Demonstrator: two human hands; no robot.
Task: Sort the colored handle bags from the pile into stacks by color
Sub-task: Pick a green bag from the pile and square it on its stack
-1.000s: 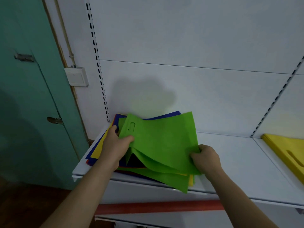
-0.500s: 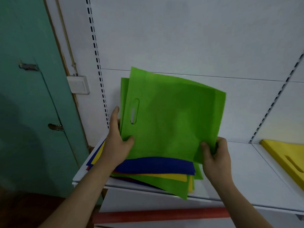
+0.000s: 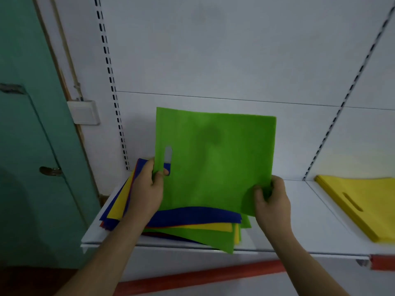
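Note:
A green handle bag (image 3: 215, 161) stands upright above the pile, its handle slot on the left side. My left hand (image 3: 149, 189) pinches its lower left edge just below the slot. My right hand (image 3: 271, 199) grips its lower right corner. Under it lies the mixed pile (image 3: 192, 223) of blue, yellow, green and red bags, with a blue bag on top. A stack of yellow bags (image 3: 363, 201) lies on the shelf at the far right.
The white shelf (image 3: 299, 227) has bare room between the pile and the yellow stack. A white back panel with slotted uprights rises behind. A teal door (image 3: 27, 146) and a wall switch (image 3: 84, 112) are at the left. A red rail (image 3: 192, 278) runs below the shelf.
Both hands lifted the green bags off the pile and stood them upright. Since half a second ago they have squared up, and my left hand's fingers have curled round the edge.

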